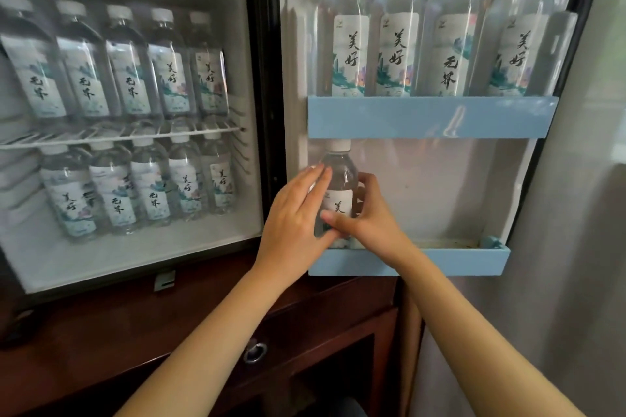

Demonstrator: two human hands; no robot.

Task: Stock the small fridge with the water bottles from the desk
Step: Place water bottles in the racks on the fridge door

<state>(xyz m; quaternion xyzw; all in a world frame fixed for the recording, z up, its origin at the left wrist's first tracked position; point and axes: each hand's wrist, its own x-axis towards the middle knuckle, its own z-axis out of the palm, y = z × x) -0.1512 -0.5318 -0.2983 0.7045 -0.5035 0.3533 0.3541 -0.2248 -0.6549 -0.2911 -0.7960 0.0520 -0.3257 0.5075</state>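
A small fridge [257,85] stands open on a dark wooden cabinet. One clear water bottle [339,176] with a white cap and a painted label stands upright at the left end of the lower blue door shelf [450,261]. My right hand [367,213] wraps around it from the right. My left hand [298,213] rests flat against its left side, fingers straight. Several more bottles [437,44] fill the upper blue door shelf [430,117]. Inside, two rows of bottles [132,78] stand on the wire shelf [118,137] and the fridge floor.
The open door's dark frame [559,112] lies against a grey wall at the right. Below the fridge, the wooden cabinet [203,315] has a drawer with a round metal pull [254,351]. The rest of the lower door shelf to the right of the bottle holds nothing.
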